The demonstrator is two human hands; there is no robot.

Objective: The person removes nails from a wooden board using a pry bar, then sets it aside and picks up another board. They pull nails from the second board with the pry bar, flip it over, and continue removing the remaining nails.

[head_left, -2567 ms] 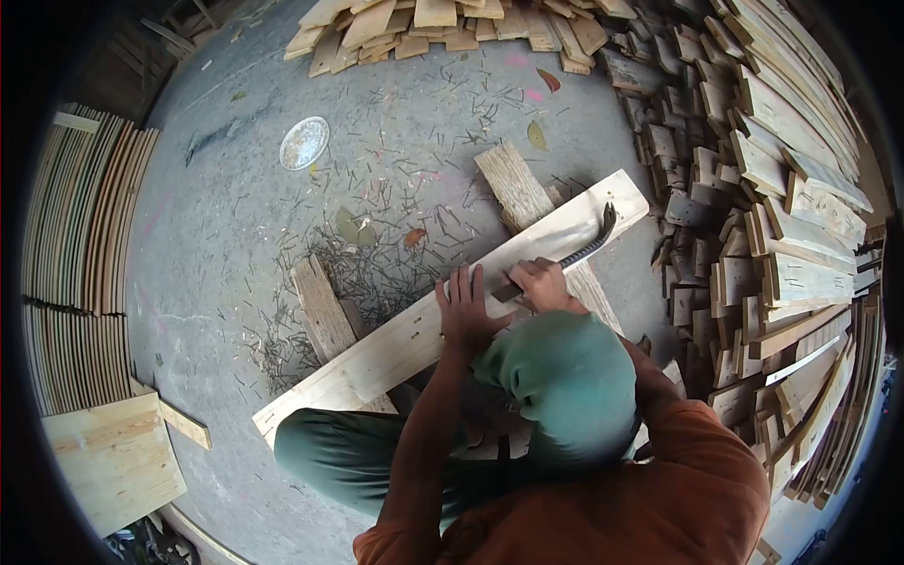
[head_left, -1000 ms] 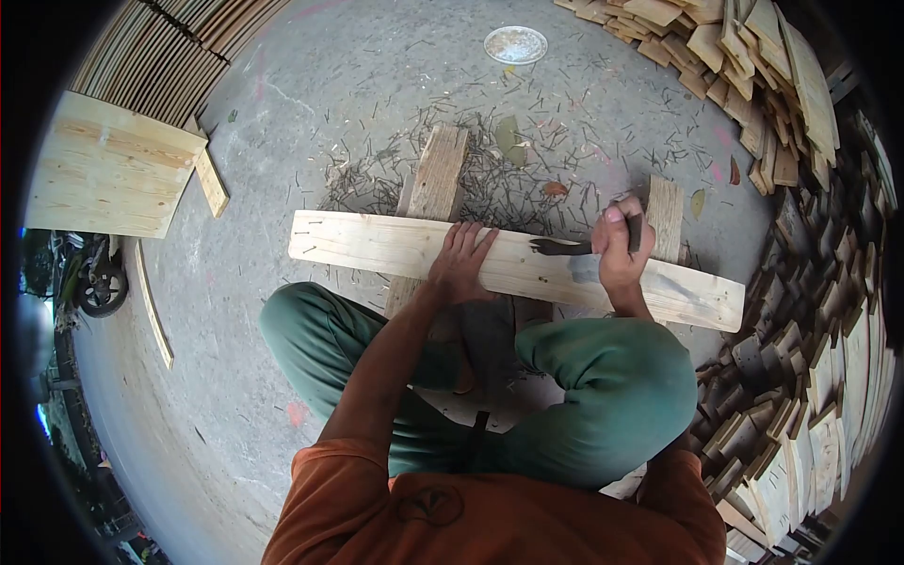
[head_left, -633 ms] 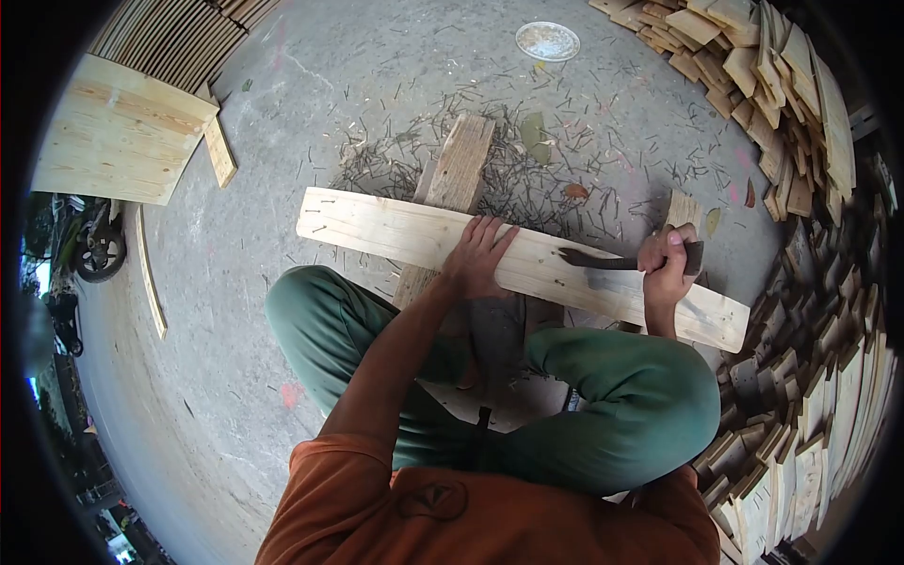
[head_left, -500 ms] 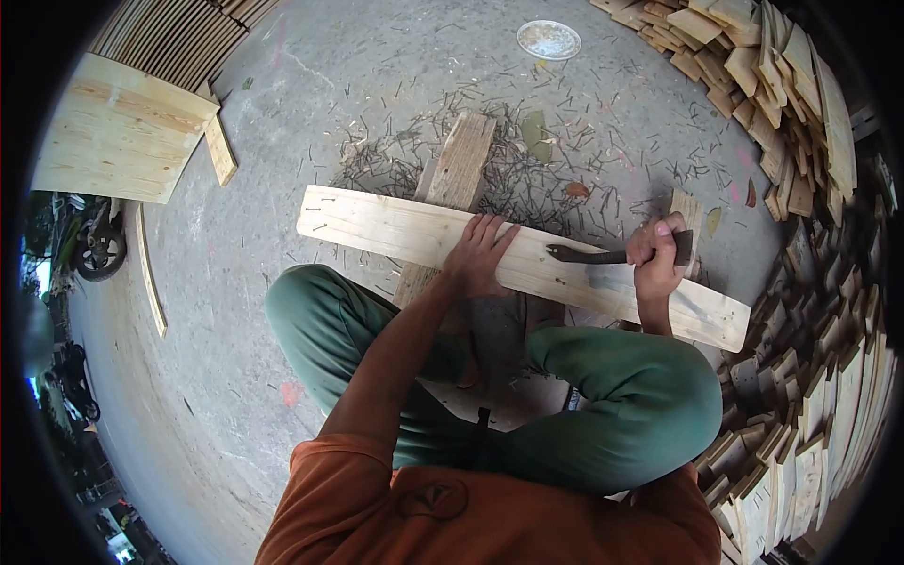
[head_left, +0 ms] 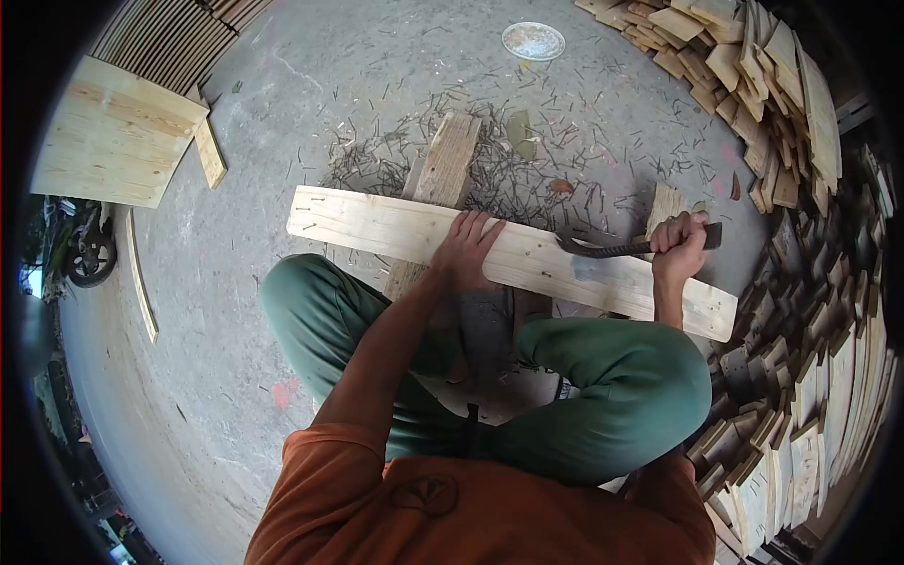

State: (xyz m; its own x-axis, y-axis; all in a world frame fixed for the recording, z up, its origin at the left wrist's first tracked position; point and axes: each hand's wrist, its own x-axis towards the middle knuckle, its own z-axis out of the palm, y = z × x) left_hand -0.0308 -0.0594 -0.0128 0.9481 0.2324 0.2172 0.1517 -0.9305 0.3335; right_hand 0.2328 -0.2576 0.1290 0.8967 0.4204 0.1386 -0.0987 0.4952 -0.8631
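Note:
A pale wooden plank (head_left: 377,222) lies across a weathered wood block (head_left: 448,160) in front of my knees. Nails stick out near its left end and around its middle. My left hand (head_left: 461,250) holds the plank near the middle, palm down, with fingertips at the far edge. In my right hand (head_left: 680,247) is a dark, ribbed metal pry bar (head_left: 607,250), fingers wrapped round its right part. The bar's curved tip overlaps the plank's far edge, to the right of my left hand.
Bent nails (head_left: 574,165) litter the concrete behind the plank. Board stacks (head_left: 753,113) rise on the right, with more boards (head_left: 810,452) nearer me. A plywood sheet (head_left: 118,132) stands at left, and a white round lid-like disc (head_left: 533,40) lies at the back.
The pry bar's tip has shifted from the nail area toward the plank's far edge. My right hand has moved up and right with it; my left hand stays on the plank.

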